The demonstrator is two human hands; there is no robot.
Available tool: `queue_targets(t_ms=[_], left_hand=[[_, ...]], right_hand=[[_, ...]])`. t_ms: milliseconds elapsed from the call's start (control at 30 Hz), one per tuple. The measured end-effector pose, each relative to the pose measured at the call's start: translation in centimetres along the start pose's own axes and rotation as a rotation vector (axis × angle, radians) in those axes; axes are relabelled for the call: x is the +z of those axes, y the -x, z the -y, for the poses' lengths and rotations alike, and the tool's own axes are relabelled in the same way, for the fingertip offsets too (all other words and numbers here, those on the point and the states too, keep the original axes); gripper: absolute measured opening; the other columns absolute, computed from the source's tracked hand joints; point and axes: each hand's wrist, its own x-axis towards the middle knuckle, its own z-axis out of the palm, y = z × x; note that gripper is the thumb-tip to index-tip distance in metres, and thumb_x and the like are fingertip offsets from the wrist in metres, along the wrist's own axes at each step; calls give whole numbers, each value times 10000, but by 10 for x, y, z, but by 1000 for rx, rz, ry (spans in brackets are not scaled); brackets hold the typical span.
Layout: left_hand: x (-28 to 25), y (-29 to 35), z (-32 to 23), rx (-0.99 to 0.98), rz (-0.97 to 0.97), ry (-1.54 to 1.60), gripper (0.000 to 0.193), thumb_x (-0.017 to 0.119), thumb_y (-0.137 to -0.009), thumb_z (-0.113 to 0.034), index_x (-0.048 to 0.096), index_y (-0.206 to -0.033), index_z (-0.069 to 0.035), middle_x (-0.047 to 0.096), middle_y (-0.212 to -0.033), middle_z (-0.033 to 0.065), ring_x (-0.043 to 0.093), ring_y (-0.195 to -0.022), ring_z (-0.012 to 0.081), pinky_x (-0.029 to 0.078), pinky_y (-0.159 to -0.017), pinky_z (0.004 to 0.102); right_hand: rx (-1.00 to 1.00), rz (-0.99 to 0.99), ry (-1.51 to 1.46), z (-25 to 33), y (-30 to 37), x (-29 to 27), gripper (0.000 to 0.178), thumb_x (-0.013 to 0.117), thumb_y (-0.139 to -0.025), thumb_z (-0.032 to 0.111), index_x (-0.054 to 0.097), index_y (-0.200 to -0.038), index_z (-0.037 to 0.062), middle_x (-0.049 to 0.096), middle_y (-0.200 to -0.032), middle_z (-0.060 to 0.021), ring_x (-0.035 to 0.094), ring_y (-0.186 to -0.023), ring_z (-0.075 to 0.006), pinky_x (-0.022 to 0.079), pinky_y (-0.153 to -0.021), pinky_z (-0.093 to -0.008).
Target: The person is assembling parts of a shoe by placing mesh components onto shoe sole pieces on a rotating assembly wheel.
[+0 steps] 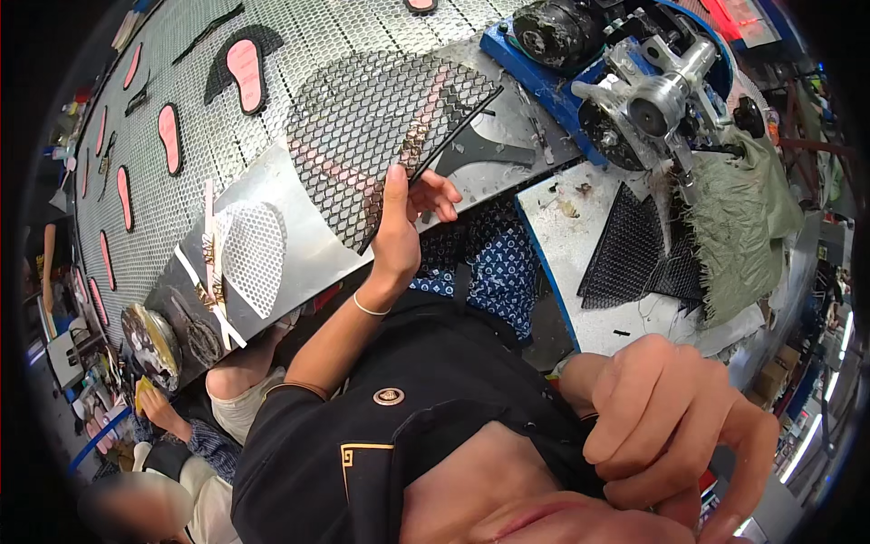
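Note:
My left hand point(399, 222) pinches a black mesh piece point(362, 136) at its lower edge, thumb on top and fingers underneath. The see-through, fan-shaped piece has a dark straight edge; pink strips and gold-coloured ornaments show through it. It hangs over a metal tabletop point(335, 258). Raised close to the camera at the lower right, my right hand point(662, 426) has its fingers curled in. Whatever may be between them is hidden. Left of the held piece lie a white perforated fabric piece point(256, 254) and pale straps with gold-coloured ornaments point(210, 272).
Pink insoles with black rims point(245, 77) lie on a metal mesh conveyor point(195, 118). A blue-based machine point(648, 100) stands at the back right. Stacked black mesh pieces point(625, 254) and a green cloth point(748, 227) lie before it. A co-worker's hand point(163, 410) shows at lower left.

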Motion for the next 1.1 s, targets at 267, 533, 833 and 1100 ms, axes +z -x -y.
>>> queue_targets(t_ms=[267, 533, 833, 1100], left_hand=[[-12, -5, -17, 38, 32, -94, 553, 206, -1039, -438, 562, -921, -31, 645, -834, 134, 581, -679, 177, 463, -683, 312], [-11, -1, -16, 81, 68, -150, 539, 217, -1040, -431, 562, -928, -33, 651, -852, 134, 586, -690, 174, 472, -690, 306], [-2, 0, -14, 221, 66, -332, 546, 232, -1049, -393, 569, -1136, 28, 665, -955, 140, 606, -681, 144, 492, -640, 271], [2, -5, -25, 789, 185, -738, 437, 685, -803, -82, 609, -1229, -16, 458, -1388, 246, 481, -1264, 346, 404, -1032, 404]], right_hand=[[134, -97, 104, 1, -1, 12, 176, 626, -935, 200, 601, -1101, 146, 520, -511, -62, 352, -342, -90, 280, -365, -206], [-46, -213, 80, -8, 4, 24, 217, 678, -869, 149, 592, -1066, 117, 515, -461, -67, 363, -316, -108, 320, -340, -230], [63, -123, 90, -22, 37, -32, 362, 615, -870, 265, 527, -1114, 13, 581, -614, -123, 510, -450, -179, 416, -421, -276], [569, -667, 291, -57, 78, -61, 917, 227, -917, 706, 273, -1427, -55, 447, -1371, -240, 461, -1269, -338, 397, -1029, -491]])
